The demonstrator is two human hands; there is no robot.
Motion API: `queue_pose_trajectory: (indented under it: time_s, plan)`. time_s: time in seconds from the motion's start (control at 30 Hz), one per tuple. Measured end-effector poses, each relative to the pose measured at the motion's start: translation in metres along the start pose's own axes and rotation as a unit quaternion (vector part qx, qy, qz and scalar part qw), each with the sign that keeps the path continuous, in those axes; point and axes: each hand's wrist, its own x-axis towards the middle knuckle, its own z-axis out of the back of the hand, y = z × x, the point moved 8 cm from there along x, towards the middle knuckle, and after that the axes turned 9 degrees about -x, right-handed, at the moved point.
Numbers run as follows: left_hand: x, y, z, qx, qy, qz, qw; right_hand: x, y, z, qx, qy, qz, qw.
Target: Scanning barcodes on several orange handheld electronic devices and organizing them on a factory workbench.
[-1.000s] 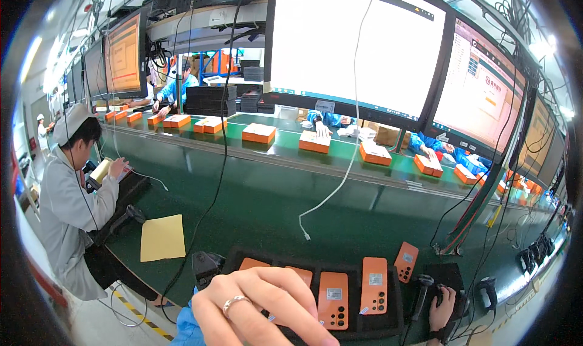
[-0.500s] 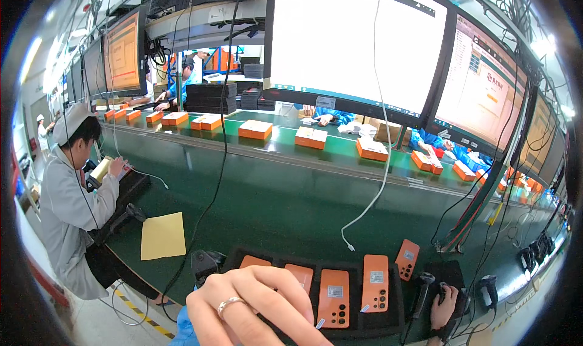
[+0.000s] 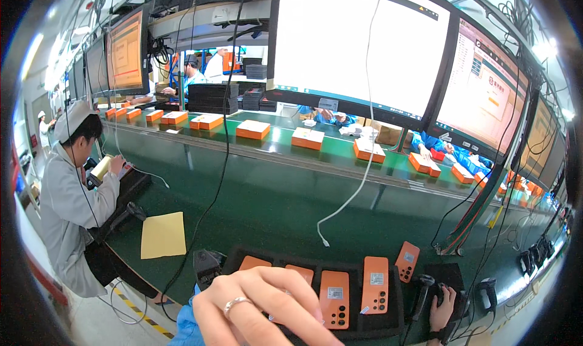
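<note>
My left hand [image 3: 258, 306], with a ring and a blue sleeve, is large at the lower middle. Its bent fingers lie close together over a black foam tray [image 3: 398, 306]; the thumb and anything under the palm are hidden. Orange phones lie face down in the tray slots: one phone [image 3: 333, 294] beside my fingertips, another [image 3: 376, 279] to its right, and more partly behind my hand. One more orange phone [image 3: 407, 260] rests beyond the tray's right corner. At the lower right my right hand [image 3: 442, 312], with a black wristband, is closed over a dark computer mouse [image 3: 438, 298] on a black pad.
Barcode scanners [image 3: 420, 291] flank the right hand. A yellow sheet [image 3: 163, 236] lies left. A white cable [image 3: 346, 203] hangs before the monitor [image 3: 358, 48]. Orange-and-white boxes [image 3: 252, 130] line the conveyor behind. A person in white [image 3: 79, 206] sits at left.
My left hand has shifted slightly right and down, covering more of the middle phone. The white cable's end has swung left. Boxes on the conveyor sit slightly further left. My right hand stays on the mouse.
</note>
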Motion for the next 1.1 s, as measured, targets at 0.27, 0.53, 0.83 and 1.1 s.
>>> queue_pose_trajectory:
  time_s: [0.27,0.53,0.83,1.1]
  plan:
    - [-0.003,0.01,0.01,-0.011,0.02,-0.02,1.0,0.0,0.003,0.004,-0.015,-0.012,-0.002,1.0]
    - [-0.012,-0.001,0.009,0.029,0.053,-0.022,0.998,-0.001,-0.006,0.0,-0.033,-0.019,-0.015,0.999]
    - [-0.009,-0.001,0.009,-0.017,0.015,0.008,1.0,-0.001,-0.005,-0.002,-0.009,-0.014,0.003,1.0]
    - [-0.003,0.005,0.004,-0.018,0.007,0.021,1.0,0.001,-0.001,-0.001,-0.026,-0.014,-0.009,1.0]
